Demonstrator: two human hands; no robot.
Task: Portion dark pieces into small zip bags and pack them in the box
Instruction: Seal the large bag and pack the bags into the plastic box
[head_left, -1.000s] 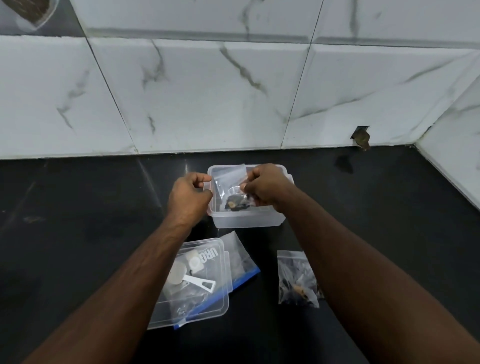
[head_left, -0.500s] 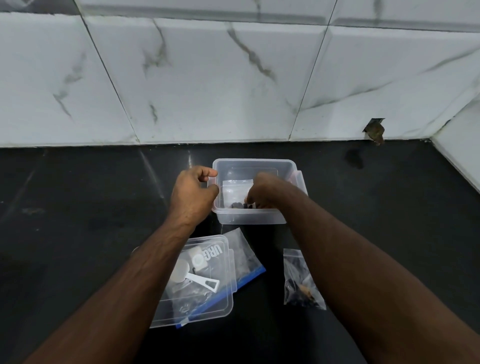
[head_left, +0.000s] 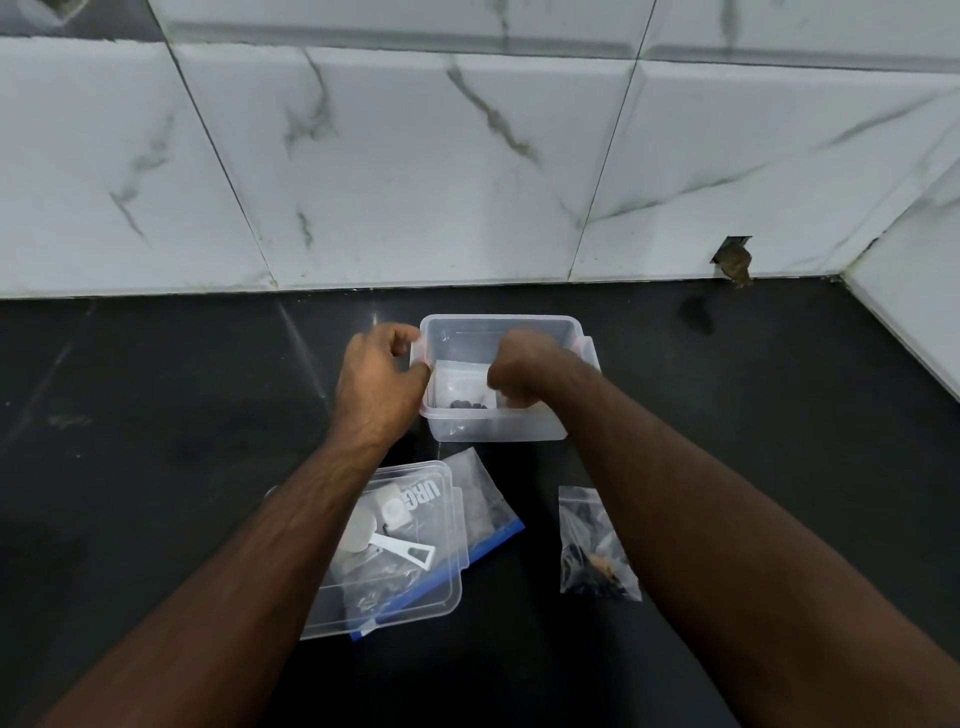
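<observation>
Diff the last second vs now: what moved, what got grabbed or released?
The small zip bag went from held above the clear box down inside it, lowered by the right hand. The left hand let go of the bag and now grips the box's left rim. Lid and second filled bag unmoved.

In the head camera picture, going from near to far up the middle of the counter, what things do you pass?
Clear lid with a white scoop on it → clear box holding a small bag, left hand on its rim, right hand inside → tiled wall.
</observation>
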